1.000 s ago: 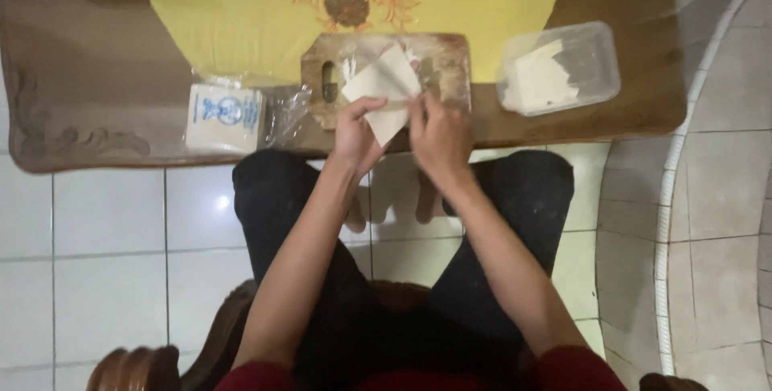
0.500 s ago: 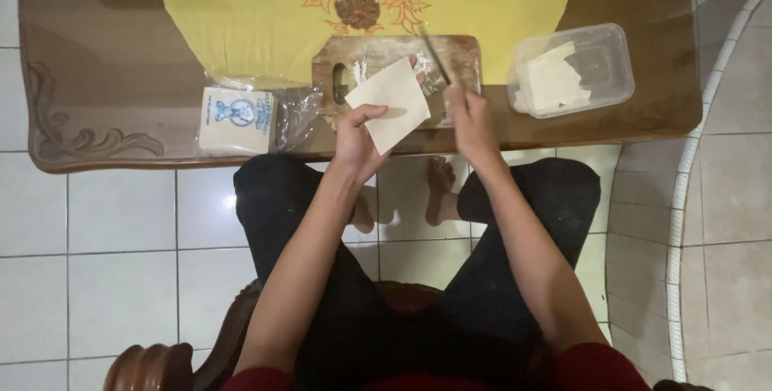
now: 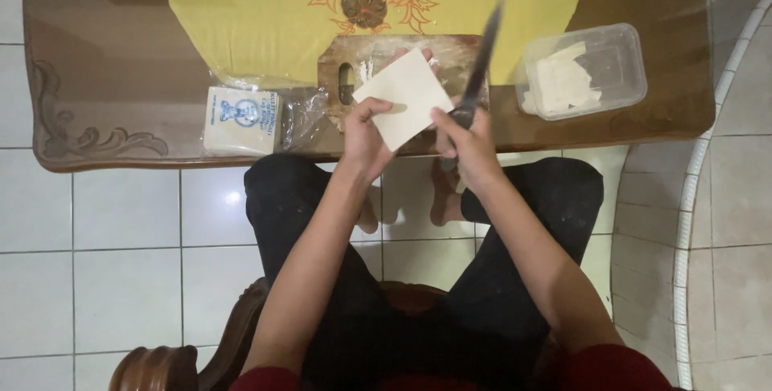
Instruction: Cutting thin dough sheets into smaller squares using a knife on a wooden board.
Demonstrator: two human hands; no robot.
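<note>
So the left hand had its fingers pinched on a pale square sheet, thin and flat like a dough wrapper, gripping it by the lower left corner and holding it tilted just above a wooden cutting board. The right hand was at about 3 o'clock from the left one, fingers wrapped tight around the handle of a dark knife, with the blade pointing up toward 12 o'clock and blurred. The right thumb looked like it was touching the sheet's lower right edge too, though I couldn't tell for sure. The board sat near the front edge of a brown wooden table, and past it at 12 o'clock was a yellow cloth with a brown flower pattern. At 9 o'clock from the board, just beside it, lay a clear plastic packet with a stack of the same pale squares inside. At 3 o'clock from the board, a bit apart, stood a clear plastic container holding more pale sheets. The person was seated on a wooden chair over a white tiled floor.
</note>
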